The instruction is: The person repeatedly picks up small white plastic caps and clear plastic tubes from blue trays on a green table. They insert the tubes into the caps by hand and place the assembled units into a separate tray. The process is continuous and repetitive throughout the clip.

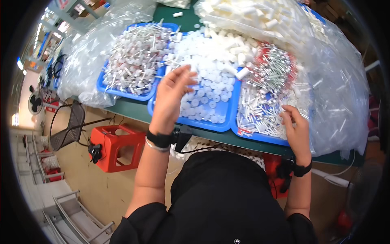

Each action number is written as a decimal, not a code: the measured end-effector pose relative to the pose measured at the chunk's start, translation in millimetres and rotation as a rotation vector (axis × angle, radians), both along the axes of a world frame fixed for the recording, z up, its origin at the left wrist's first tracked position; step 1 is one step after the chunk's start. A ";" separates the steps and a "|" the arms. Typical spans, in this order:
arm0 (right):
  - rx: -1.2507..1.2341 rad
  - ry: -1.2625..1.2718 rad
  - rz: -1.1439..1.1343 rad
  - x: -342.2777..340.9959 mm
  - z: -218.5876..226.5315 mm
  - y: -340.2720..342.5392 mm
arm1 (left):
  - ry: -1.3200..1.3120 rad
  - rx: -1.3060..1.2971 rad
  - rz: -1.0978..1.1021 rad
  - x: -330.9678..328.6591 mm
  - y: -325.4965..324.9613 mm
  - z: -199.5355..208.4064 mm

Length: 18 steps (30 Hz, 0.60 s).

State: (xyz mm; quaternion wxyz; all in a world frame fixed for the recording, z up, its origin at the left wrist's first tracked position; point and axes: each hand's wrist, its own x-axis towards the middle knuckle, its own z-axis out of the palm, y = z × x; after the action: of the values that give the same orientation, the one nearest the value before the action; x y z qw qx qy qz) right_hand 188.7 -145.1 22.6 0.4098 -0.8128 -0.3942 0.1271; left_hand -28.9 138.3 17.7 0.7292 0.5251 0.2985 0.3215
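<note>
Over the middle blue tray (195,123), my left hand (170,93) hovers with its fingers bent together; what they hold, if anything, is too small to make out. Under it lie many white translucent plastic discs (212,104) with centre holes. At the right blue tray (266,137), my right hand (297,129) has thumb and forefinger pinched close, their contents hidden. That tray holds small white and silver pins (260,118). Behind them, a red container (293,75) carries a heap of metal pins (275,69). White foam-like cylinders (243,73) spill over the middle tray's far end.
The left blue tray (140,96) is heaped with pins fitted with discs (136,57). Clear plastic bags (87,61) flank the trays on the green table (132,110); a bag of white cylinders (260,14) lies behind. A red stool (118,148) and a dark chair (75,126) stand left.
</note>
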 end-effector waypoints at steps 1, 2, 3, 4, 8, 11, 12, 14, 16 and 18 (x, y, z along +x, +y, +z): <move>-0.062 -0.085 -0.017 2.3 4.2 2.5 | 0.155 0.132 -0.079 1.3 -16.0 -6.0; -0.058 -0.175 0.009 4.0 6.0 3.4 | 0.306 0.269 -0.162 4.1 -29.2 -11.4; -0.055 -0.266 0.036 5.3 5.7 4.3 | 0.363 0.464 -0.218 6.6 -40.2 -17.3; -0.046 -0.351 0.073 5.3 3.4 6.4 | 0.422 0.666 -0.264 6.8 -48.8 -21.3; -0.137 -0.523 0.200 2.3 -5.4 12.3 | 0.472 1.129 -0.284 16.5 -67.5 -30.8; -0.225 -0.600 0.241 -2.7 -11.8 17.3 | 0.554 1.148 -0.380 18.0 -69.1 -29.7; -0.263 -0.629 0.258 -3.0 -13.2 18.0 | 0.549 1.149 -0.379 17.7 -68.6 -29.7; -0.264 -0.642 0.255 -1.9 -16.2 18.4 | 0.540 1.153 -0.373 16.6 -67.0 -29.8; -0.219 -0.610 0.246 -0.6 -17.0 18.3 | 0.442 1.056 -0.264 15.2 -65.8 -35.1; -0.127 -0.532 0.228 0.5 -13.7 16.6 | 0.394 0.970 -0.186 13.5 -64.4 -36.1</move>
State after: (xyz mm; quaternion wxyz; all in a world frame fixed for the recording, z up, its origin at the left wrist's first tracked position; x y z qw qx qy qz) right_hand 189.2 -128.4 8.9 0.2232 -0.7921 -0.5678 -0.0209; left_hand -15.4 73.8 -18.5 0.3580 0.8768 0.1991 0.2517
